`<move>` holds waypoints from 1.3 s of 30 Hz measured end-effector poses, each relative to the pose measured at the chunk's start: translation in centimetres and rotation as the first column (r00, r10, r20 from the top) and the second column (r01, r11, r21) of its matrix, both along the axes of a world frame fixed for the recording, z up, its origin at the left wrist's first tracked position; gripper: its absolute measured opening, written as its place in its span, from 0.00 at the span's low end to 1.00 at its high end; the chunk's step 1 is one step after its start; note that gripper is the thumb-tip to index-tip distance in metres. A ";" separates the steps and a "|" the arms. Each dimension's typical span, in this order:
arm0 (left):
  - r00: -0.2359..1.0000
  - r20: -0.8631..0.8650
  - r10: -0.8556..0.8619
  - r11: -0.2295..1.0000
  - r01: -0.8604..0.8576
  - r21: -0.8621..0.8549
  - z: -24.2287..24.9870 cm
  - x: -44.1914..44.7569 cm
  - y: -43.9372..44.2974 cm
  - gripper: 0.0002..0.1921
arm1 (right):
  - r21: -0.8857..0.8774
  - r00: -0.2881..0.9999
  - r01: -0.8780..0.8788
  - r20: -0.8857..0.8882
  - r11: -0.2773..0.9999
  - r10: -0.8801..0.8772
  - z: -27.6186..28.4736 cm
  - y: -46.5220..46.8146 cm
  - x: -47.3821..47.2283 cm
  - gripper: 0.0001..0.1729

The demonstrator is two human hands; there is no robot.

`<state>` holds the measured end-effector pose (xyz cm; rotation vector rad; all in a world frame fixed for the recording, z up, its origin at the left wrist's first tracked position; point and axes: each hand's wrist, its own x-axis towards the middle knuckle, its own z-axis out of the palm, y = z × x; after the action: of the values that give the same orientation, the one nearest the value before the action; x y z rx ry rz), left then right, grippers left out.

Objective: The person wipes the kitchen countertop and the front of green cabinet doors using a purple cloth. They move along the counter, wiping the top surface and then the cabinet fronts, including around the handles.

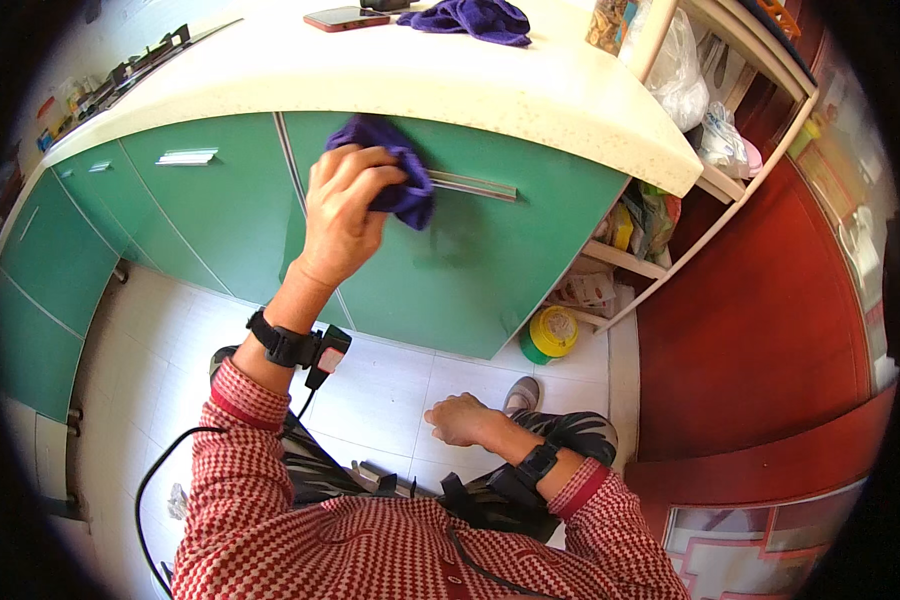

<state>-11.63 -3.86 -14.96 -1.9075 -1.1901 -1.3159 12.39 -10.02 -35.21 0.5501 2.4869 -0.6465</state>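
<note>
My left hand (349, 199) grips a bunched purple cloth (412, 191) against the green cabinet front (465, 277), by the left end of its metal handle (480, 186). Part of the cloth reaches up to the underside of the pale countertop (495, 90). My right hand (461, 418) is loosely curled above the tiled floor, near my knee, touching neither cabinet nor cloth; whether anything is inside its fingers does not show. A second purple cloth (480, 19) lies crumpled on the countertop, to the right of a phone (346, 18).
Open shelves (626, 259) holding bags stand right of the cabinet, with a yellow and green tub (553, 335) on the floor below. A red-brown door panel (750, 322) is at the right. A black cable (141, 502) loops beside my left sleeve.
</note>
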 end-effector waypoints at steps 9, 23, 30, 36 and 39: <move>0.875 0.424 0.233 0.940 -0.315 0.132 -5.0 -1.0 2.0 0.21 | 0.005 1.000 -0.012 -0.003 1.000 0.012 -0.4 -0.5 0.8 0.15; 0.838 0.496 0.226 0.974 -0.182 -0.137 -14.1 -0.8 -2.8 0.18 | 0.053 0.998 -0.024 0.065 0.998 0.020 -0.8 0.1 0.0 0.14; 0.910 0.327 0.255 0.935 -0.318 0.156 -1.7 -5.2 1.3 0.20 | -0.014 0.995 -0.054 0.080 0.998 0.055 -1.2 -0.5 0.0 0.16; 0.831 0.410 0.376 0.902 -0.430 0.045 -14.3 -3.2 1.2 0.17 | -0.003 0.997 -0.060 -0.058 0.998 0.060 -0.7 -0.8 -0.5 0.14; 0.701 0.580 0.415 0.905 -0.384 -0.183 -22.4 -0.9 -0.2 0.20 | 0.003 0.992 -0.114 0.062 0.994 0.113 -1.0 -0.9 -0.9 0.13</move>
<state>-12.56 -4.02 -37.34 -1.1397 -1.8403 -1.7048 11.53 -10.87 -36.19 0.4213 2.4434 -0.5686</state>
